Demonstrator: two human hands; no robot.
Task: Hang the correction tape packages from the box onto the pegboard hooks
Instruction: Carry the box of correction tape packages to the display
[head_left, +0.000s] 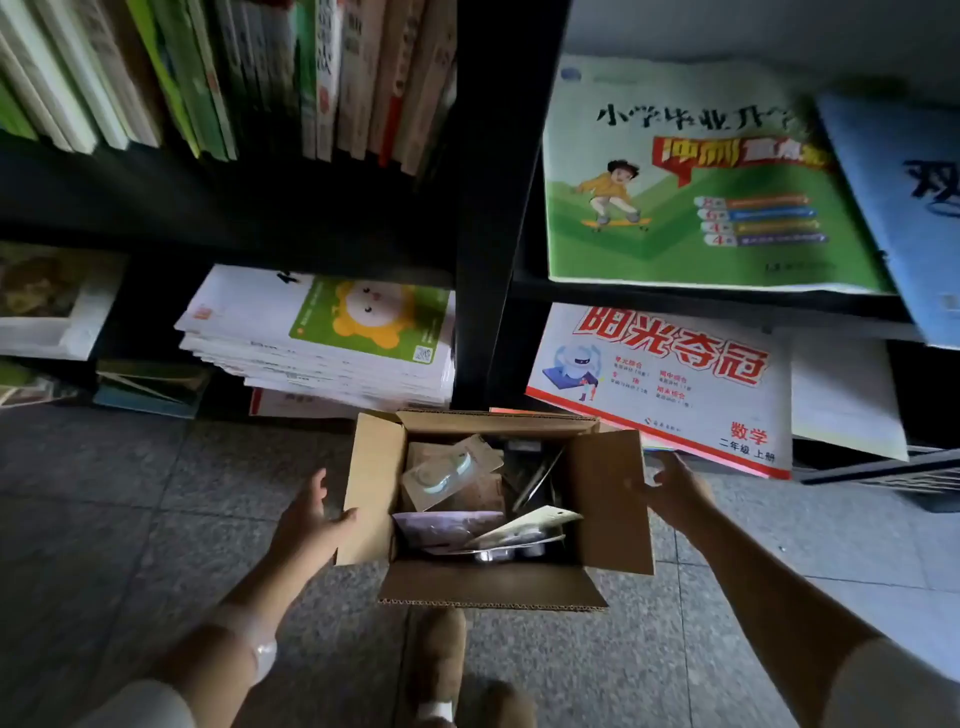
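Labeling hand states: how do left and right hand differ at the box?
The left hand lies against the left flap of the box, fingers fairly straight. The right hand is at the right flap, fingers more curled; whether it grips is unclear. The left sits lower in frame. Neither holds a package.

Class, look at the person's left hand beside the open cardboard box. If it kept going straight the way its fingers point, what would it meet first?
The left hand points right, toward the cardboard box. It would first meet the box's left flap, which its fingertips seem nearly to touch already, though depth is hard to judge.
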